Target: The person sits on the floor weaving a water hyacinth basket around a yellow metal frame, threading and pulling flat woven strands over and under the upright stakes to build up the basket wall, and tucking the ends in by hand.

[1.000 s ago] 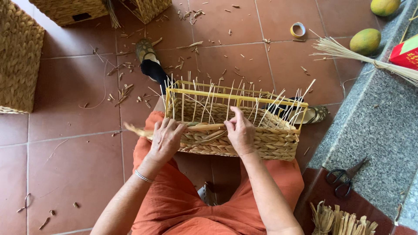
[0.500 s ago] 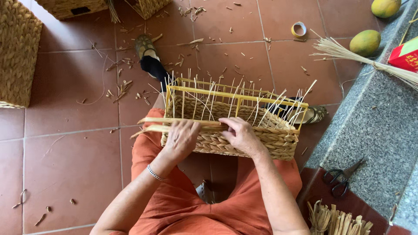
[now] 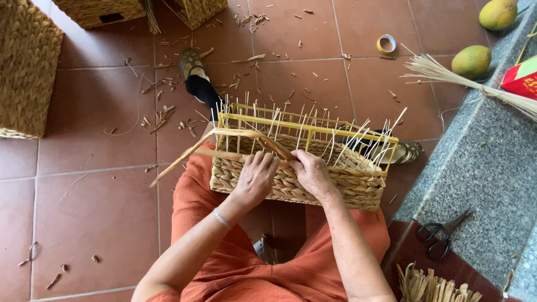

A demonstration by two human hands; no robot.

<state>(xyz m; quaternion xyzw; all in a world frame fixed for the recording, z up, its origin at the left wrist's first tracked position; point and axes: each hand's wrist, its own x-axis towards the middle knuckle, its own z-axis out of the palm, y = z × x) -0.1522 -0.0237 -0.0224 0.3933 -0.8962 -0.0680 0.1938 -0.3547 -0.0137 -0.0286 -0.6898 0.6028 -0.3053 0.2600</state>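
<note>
your basket (image 3: 296, 179) sits mid-frame on your lap, half woven: thick braided tan rows w/ a yellow wire frame (image 3: 313, 130) on top and thin pale stakes sticking up all round the rim. your left hand (image 3: 256, 178) is on the near rim, fingers curled down over the weave and pinching the flat straw strand (image 3: 224, 142) that arcs up and runs off toward the left of the frame. your right hand (image 3: 311, 173) is just beside it, touching at the fingertips, fingers bent & gripping the same strand at the rim. a bead bracelet (image 3: 222, 218) is on the left wrist; orange trousers (image 3: 246, 263) fill the bottom centre. floor is red-brown tile (image 3: 95, 201), littered w/ straw scraps esp. in the upper middle. a grey stone step (image 3: 481, 184) runs down the right side, scissors (image 3: 442, 235) on it at lower right. other stuff: finished woven baskets (image 3: 28, 67) at upper left & top, tape roll (image 3: 386, 43) at the top right of centre, two mangoes (image 3: 472, 60) and a straw bundle (image 3: 458, 78) at upper right, red box (image 3: 523, 78) at the right edge, cut straw pieces (image 3: 430, 285) at bottom right, sandalled feet beyond the basket.
</note>
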